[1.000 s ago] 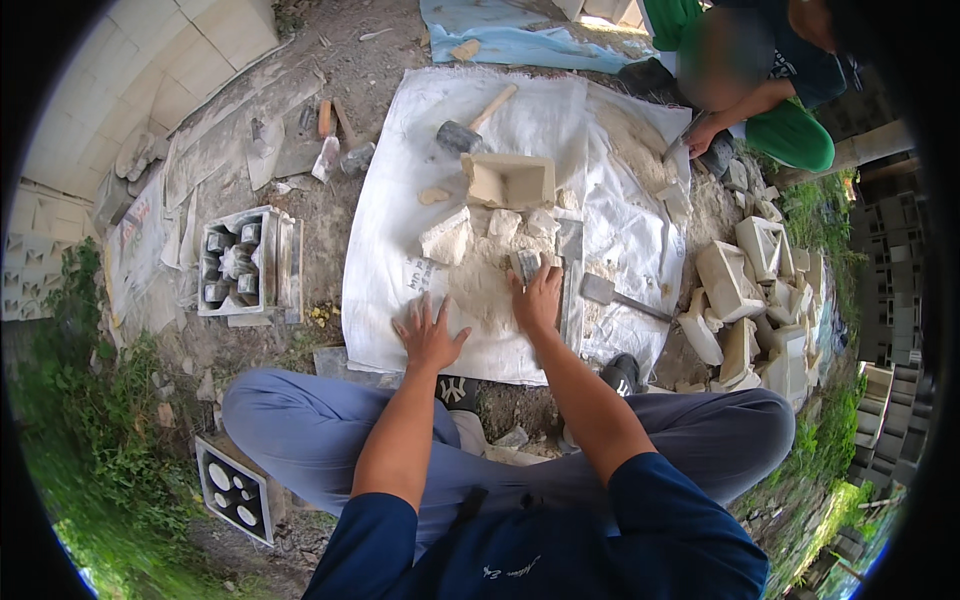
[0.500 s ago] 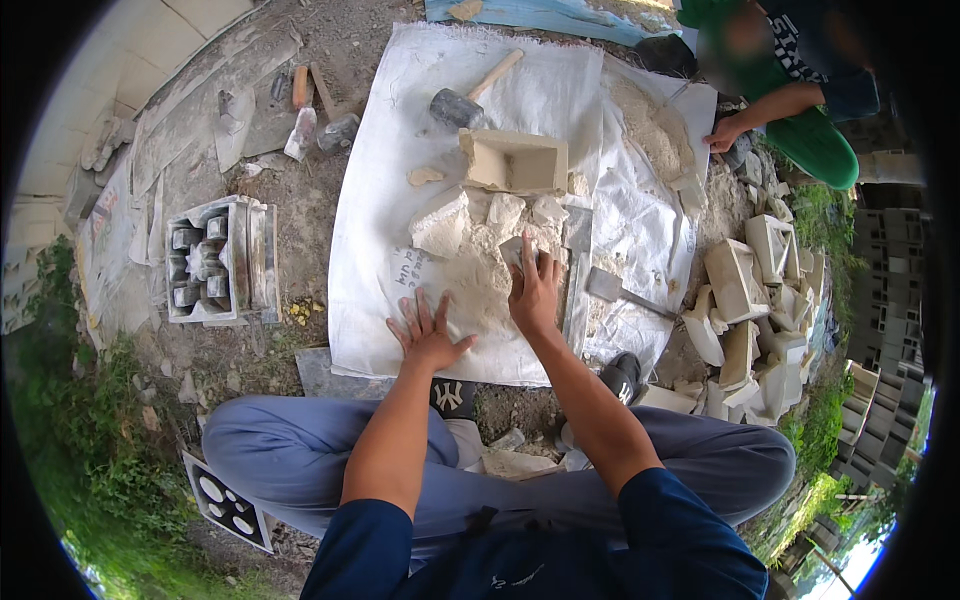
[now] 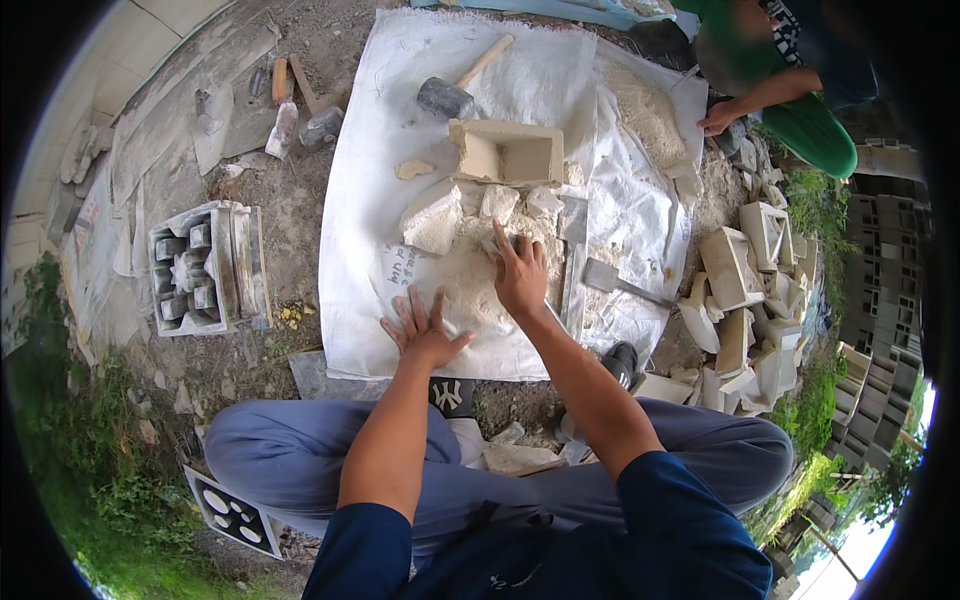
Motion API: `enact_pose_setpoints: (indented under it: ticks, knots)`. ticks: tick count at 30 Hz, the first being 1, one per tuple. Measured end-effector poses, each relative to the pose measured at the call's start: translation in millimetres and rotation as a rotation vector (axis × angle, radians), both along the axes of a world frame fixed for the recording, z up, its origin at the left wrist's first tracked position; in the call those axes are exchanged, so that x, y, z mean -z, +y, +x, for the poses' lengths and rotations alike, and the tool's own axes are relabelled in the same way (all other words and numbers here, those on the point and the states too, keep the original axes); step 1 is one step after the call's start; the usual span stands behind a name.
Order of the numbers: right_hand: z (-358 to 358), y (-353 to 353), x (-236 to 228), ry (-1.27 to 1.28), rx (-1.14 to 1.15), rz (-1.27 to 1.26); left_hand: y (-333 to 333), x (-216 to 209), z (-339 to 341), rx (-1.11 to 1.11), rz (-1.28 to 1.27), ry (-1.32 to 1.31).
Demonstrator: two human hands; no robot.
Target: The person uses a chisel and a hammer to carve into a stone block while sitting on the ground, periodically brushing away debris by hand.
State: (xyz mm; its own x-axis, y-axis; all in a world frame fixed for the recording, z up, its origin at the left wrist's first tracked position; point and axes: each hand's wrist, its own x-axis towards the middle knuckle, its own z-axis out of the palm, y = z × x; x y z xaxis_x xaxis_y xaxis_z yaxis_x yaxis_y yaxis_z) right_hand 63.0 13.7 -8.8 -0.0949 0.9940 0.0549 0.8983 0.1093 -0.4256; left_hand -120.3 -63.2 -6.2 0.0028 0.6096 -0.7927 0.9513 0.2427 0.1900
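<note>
My left hand lies flat, fingers spread wide on the white sheet; my right hand, fingers loosely open, rests on the rubble pile.

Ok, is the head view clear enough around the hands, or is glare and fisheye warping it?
Head view: even daylight, no hard glare on the white sheet; both hands sharp near centre; edges bend toward the black rim, and the far person's face is blurred.

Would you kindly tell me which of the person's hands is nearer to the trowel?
Right. The right hand rests on the crumbled pile just left of the trowel; the left hand lies flat farther left.
</note>
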Motion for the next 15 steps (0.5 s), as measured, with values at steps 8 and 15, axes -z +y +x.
enact_pose_setpoints:
  ticks: [8,15]
  knots:
    - [0,-9,-4,0.011,0.072,0.021,1,0,-2,0.002,-0.04,0.0]
    - [-12,-7,-1,-0.045,0.143,-0.005,-1,3,2,0.025,0.021,0.0]
